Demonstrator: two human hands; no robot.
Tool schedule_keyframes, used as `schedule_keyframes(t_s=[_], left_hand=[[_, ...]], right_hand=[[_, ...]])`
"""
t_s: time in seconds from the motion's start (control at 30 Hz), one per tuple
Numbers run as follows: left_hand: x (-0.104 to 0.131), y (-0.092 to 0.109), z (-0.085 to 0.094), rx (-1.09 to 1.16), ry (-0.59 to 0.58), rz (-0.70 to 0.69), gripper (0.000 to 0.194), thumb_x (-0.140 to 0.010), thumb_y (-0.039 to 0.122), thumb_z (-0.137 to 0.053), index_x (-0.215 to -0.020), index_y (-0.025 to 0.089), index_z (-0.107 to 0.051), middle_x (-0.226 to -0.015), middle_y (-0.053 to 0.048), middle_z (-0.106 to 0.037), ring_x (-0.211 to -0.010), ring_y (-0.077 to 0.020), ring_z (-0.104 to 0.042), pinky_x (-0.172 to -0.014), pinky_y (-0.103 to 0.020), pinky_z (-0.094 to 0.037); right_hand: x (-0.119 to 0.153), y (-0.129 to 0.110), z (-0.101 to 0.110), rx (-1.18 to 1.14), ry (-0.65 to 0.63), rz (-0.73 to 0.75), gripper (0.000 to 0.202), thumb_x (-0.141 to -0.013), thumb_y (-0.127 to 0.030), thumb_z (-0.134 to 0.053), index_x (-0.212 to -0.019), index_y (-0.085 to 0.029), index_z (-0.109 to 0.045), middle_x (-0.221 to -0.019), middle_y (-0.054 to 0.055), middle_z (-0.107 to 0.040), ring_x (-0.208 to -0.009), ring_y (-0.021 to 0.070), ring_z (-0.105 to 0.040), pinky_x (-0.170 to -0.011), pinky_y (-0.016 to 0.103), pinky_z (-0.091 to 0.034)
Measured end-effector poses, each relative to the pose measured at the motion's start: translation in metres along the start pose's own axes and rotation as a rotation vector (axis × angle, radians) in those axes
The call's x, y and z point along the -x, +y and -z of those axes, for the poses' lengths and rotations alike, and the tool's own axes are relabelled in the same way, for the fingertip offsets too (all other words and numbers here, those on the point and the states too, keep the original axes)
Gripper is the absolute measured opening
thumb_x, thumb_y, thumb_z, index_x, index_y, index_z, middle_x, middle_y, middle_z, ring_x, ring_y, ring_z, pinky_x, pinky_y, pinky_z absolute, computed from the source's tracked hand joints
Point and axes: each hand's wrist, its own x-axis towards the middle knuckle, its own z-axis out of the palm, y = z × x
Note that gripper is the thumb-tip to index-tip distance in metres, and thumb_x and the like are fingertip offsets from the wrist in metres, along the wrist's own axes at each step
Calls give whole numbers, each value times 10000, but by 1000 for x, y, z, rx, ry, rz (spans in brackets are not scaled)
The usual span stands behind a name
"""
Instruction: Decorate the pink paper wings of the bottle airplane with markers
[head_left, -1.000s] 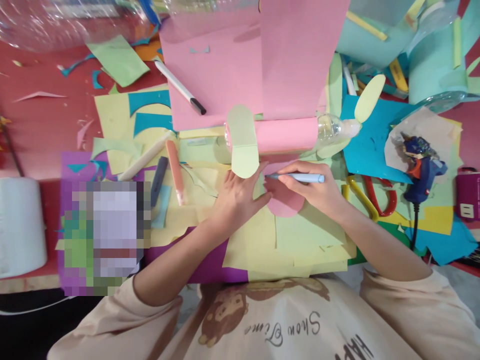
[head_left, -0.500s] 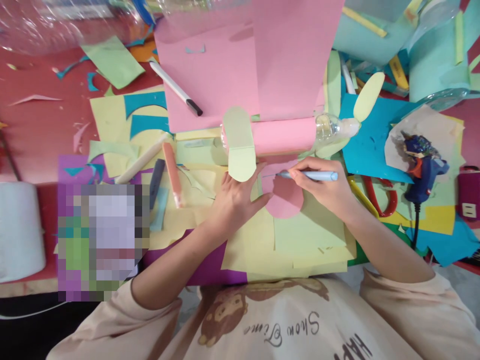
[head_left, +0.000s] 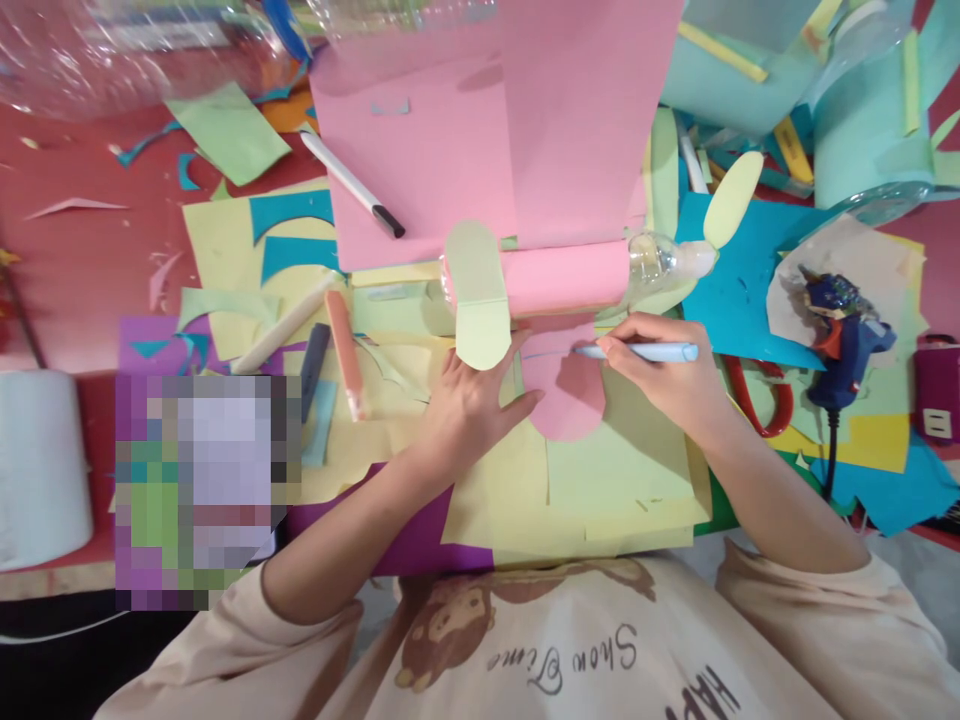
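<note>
My right hand (head_left: 664,375) pinches a light blue pen (head_left: 656,351), its tip on a rounded pink paper piece (head_left: 566,400). A thin line runs across that piece left of the tip. On the paper's left edge lies my left hand (head_left: 476,400), thumb spread and fingers flat, some of them hidden under a pale green strip. Just beyond both hands, a clear plastic bottle (head_left: 651,262) wrapped in pink paper (head_left: 570,277) lies on its side. The rounded pale green strip (head_left: 480,300) crosses its base end, and a leaf-shaped green piece (head_left: 733,200) stands at its neck.
A blue glue gun (head_left: 847,350) rests at right, near red-handled scissors (head_left: 765,400). A white marker (head_left: 352,183) lies on pink sheets (head_left: 420,140) at the back. Paper scraps, a white roll (head_left: 41,470) and more plastic bottles (head_left: 870,130) surround the work.
My right hand has slid the pen a little to the right across the pink paper, and the drawn line is longer. My left hand stays in place.
</note>
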Motion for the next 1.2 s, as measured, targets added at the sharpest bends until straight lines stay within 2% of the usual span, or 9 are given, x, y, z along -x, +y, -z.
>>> schedule_keyframes(t_s=[0.1, 0.53, 0.8, 0.93, 1.07, 1.2], left_hand=[[0, -1, 0, -12, 5, 2, 485, -866, 354, -594, -1310, 195, -484, -1219, -140, -595, -1081, -262, -595, -951, -429, -491], [1, -2, -1, -41, -13, 7, 517, -865, 374, -598, -1336, 207, -465, -1214, -125, -601, -1000, -235, -618, -926, -409, -491], [0, -2, 0, -40, -17, -4, 522, -863, 357, -603, -1332, 169, -472, -1238, -144, -597, -1065, -264, -614, -937, -424, -494], [0, -2, 0, -31, -8, -1, 504, -869, 354, -593, -1322, 166, -478, -1228, -145, -595, -1107, -269, -591, -944, -431, -499], [0, -1, 0, -19, -21, 8, 496, -862, 349, -601, -1316, 192, -477, -1227, -129, -590, -1107, -257, -582, -949, -432, -497], [0, 0, 0, -53, -12, 16, 538, -835, 334, -639, -1326, 195, -470, -1196, -125, -592, -1026, -250, -605, -945, -450, -490]], right_hand=[[0, 0, 2, 19, 22, -16, 233, -814, -228, -641, -597, -185, -569, -537, -27, -546, -491, 90, -410, -478, 258, -304], [-1, -1, 7, 91, 44, -37, 248, -796, -169, -600, -561, -190, -523, -466, -53, -463, -425, 69, -362, -443, 257, -261], [-2, 1, 7, 111, 75, 11, 278, -792, -146, -591, -537, -198, -493, -466, -47, -467, -424, 74, -351, -439, 264, -253], [-1, 1, 8, 107, 106, -9, 266, -769, -137, -604, -529, -198, -508, -474, -42, -485, -435, 78, -357, -432, 266, -245], [-1, 4, 12, -45, 146, -37, 219, -771, -151, -575, -560, -206, -558, -490, -35, -519, -429, 89, -398, -425, 265, -271], [-8, 13, 14, -305, 201, 6, 218, -813, -241, -482, -664, -207, -638, -581, -7, -589, -526, 129, -533, -533, 287, -404]])
